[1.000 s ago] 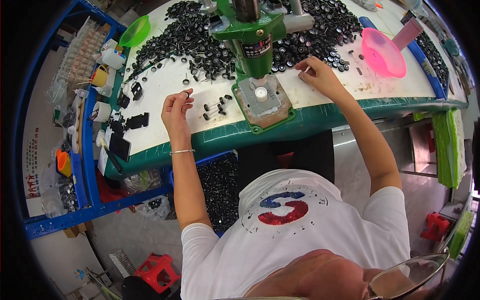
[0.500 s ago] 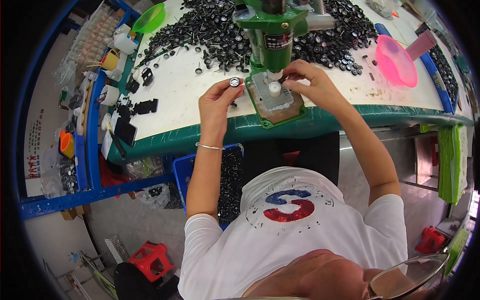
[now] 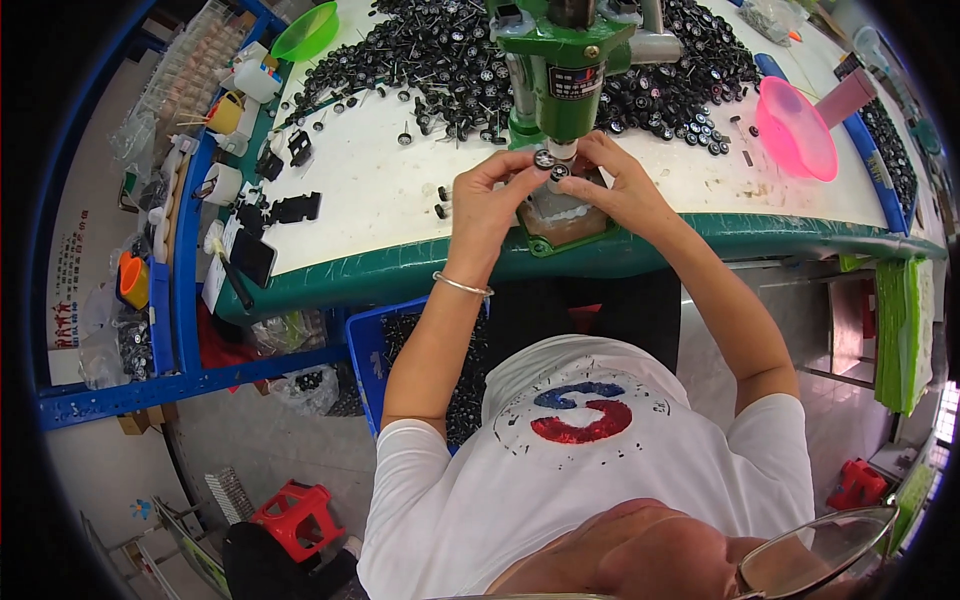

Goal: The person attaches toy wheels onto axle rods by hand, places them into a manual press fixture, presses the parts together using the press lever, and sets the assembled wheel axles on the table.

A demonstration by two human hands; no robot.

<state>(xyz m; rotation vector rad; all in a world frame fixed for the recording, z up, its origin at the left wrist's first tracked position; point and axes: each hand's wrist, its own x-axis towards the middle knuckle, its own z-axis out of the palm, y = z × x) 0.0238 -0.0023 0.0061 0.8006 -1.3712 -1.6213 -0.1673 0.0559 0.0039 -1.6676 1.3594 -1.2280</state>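
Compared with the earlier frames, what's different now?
The left hand, already holding a wheel, moved right to the green press; the right hand moved left from beside the pile to meet it. A second wheel now shows between them; which hand grips it is unclear. The pink bowl and green bowl stayed put.

Green press (image 3: 570, 100), black-and-silver wheels (image 3: 543, 159), white tabletop (image 3: 375, 185), pink bowl (image 3: 797, 130)

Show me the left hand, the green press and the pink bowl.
Left hand (image 3: 487, 208): head view, middle of the hand.
Green press (image 3: 568, 117): head view, rounded body below its label.
Pink bowl (image 3: 797, 130): head view, bare middle.
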